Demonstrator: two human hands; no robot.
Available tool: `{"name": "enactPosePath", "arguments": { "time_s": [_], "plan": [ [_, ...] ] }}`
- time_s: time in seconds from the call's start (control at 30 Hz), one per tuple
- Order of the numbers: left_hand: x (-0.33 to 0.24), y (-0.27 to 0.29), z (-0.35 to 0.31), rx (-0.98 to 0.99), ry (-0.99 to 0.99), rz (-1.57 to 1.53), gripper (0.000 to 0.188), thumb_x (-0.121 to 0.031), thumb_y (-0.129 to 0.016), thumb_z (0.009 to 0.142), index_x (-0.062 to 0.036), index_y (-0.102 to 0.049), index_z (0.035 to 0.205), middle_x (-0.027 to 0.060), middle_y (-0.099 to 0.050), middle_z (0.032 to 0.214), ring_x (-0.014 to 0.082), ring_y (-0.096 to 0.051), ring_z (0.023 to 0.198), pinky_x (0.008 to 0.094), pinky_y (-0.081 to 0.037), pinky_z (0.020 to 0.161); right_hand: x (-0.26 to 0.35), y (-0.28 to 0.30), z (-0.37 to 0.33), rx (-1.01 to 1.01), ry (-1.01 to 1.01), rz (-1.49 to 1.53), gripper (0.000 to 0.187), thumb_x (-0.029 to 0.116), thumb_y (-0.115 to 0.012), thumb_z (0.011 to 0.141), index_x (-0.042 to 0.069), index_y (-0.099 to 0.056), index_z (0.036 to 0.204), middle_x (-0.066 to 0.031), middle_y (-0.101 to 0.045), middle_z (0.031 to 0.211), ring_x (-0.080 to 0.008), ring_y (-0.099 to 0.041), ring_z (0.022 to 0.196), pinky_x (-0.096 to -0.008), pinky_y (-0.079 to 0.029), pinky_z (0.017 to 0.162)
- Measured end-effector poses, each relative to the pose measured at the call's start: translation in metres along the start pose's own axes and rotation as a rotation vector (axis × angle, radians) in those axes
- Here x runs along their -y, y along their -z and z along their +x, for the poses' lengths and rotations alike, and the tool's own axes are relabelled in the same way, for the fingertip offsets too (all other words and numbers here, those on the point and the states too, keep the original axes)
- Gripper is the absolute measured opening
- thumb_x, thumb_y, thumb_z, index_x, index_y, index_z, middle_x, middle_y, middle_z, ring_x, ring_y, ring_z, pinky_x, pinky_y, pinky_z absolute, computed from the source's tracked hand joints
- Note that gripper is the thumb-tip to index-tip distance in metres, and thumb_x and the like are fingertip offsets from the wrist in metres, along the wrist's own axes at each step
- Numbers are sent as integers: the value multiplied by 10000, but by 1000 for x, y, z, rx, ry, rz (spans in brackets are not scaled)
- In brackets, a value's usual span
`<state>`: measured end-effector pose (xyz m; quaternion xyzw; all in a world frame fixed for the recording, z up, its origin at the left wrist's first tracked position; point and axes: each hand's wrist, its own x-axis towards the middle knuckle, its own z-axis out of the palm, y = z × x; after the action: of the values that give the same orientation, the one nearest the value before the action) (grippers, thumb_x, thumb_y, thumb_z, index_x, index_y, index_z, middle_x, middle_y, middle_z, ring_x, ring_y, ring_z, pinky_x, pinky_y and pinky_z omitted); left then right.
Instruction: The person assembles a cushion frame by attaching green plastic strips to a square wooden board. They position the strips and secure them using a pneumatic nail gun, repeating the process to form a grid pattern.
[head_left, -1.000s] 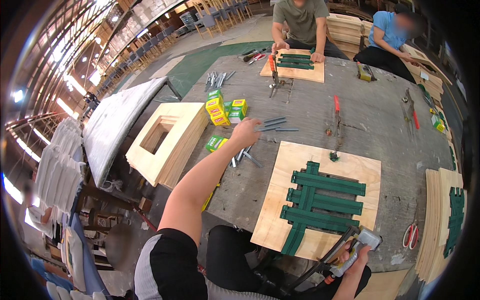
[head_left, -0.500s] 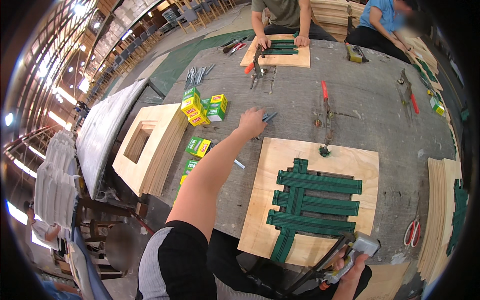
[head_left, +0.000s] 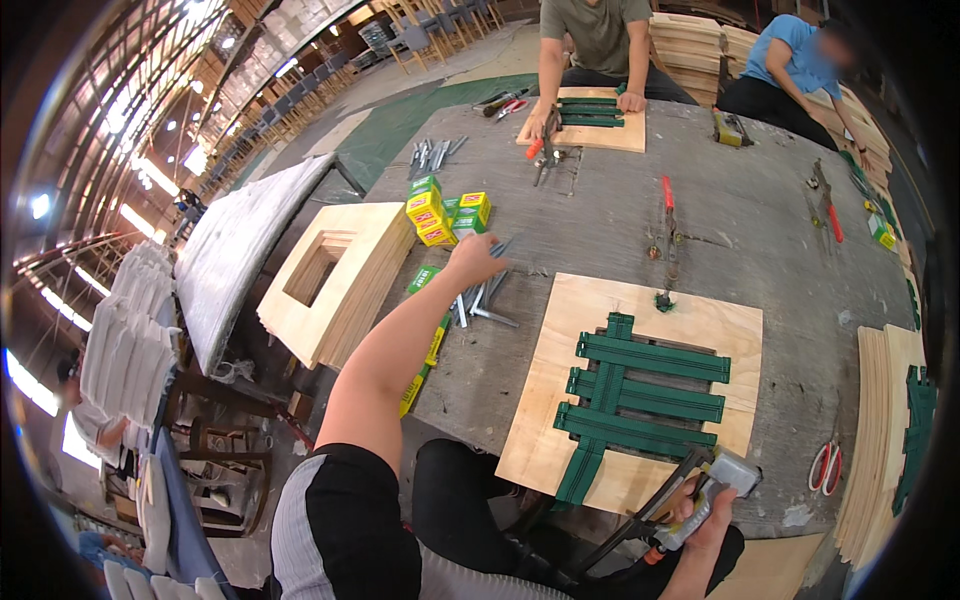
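My left hand (head_left: 474, 262) reaches over the worktable, fingers closed on a few thin grey staple strips (head_left: 503, 247), which look blurred. More loose staple strips (head_left: 488, 302) lie on the table just below that hand. At the lower right, my right hand (head_left: 708, 520) grips a grey pneumatic staple gun (head_left: 735, 472) by its body, its nose over the board's near edge. The square plywood board (head_left: 530, 430) lies in front of me. Across its cut-out run three green webbing straps (head_left: 655, 358), with another strap (head_left: 606, 390) crossing them.
Small green-and-yellow boxes (head_left: 428, 210) stand left of my hand, beside a stack of plywood frames (head_left: 340, 225). Red-handled scissors (head_left: 826, 468) lie right of the board. A tool with a red handle (head_left: 668, 230) lies beyond it. A co-worker's hands (head_left: 632, 101) rest on another board opposite.
My left hand has drawn back leftward toward the boxes, carrying staple strips. Strips that my forearm hid now show on the table. My right hand keeps hold of the staple gun.
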<state>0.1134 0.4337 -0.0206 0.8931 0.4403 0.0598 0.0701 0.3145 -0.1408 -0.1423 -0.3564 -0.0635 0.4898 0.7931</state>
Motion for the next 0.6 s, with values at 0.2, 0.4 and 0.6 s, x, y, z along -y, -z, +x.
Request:
{"name": "enactPosePath", "arguments": {
  "time_s": [0.2,0.4,0.6],
  "plan": [
    [58,20,-57,-10,216,72,423,-190,-676,819,-97,-714,1230,188,-714,1197,359,-652,1171,454,-516,997,1,-16,2,9,56,-62,791,676,-685,876,7,-534,1271,-123,-655,868,-178,-582,565,-330,-489,488],
    [38,14,-68,-53,127,-7,258,-196,-647,882,-158,-772,1103,172,-700,1173,359,-648,1139,463,-523,970,2,-18,3,-15,66,-47,768,642,-694,890,-11,-524,1256,-121,-647,852,-180,-583,567,-332,-487,488],
    [-2,-11,-60,-83,-23,60,310,-194,-697,866,-132,-741,1166,164,-664,1141,363,-629,1134,468,-524,957,3,-19,3,6,60,-37,782,634,-699,890,1,-513,1309,-134,-653,880,-182,-591,571,-333,-487,489]
  ]
}}
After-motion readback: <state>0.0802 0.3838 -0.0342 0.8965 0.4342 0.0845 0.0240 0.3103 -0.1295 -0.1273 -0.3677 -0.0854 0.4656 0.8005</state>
